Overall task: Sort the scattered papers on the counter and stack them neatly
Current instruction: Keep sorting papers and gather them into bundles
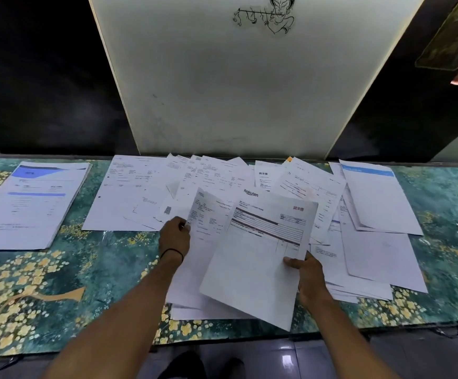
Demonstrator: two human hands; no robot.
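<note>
The surface (45, 283) runs across the whole view, a long glossy slab printed in mottled teal with clusters of pale yellow blossoms and tan branches. Behind it a tall, flat white panel (236, 91) stands against a dark wall, smooth but faintly smudged, with a thin black line drawing (266, 15) near its top.

The scattered papers (140, 192) cover the middle and right of the surface in a loose fan. They are thin white rectangular sheets, overlapping at many angles, most carrying fine printed text and ruled tables. At the fan's right side lies a blue-banded sheet (378, 198), plain white below its header strip. Well apart on the left sits a squared stack (28, 206), edges lined up, its top page marked with a blue slanted header and a blue bar.

The right hand (308, 274) grips an invoice sheet (252, 263) at its lower right edge, thumb on top and fingers underneath. The sheet is tilted above the pile, with a dark ruled table and red characters. The left hand (174, 236) pinches the edge of a curling printed sheet (206, 214) between thumb and fingertips, just above the pile. A thin black band (172, 251) circles the left wrist.
</note>
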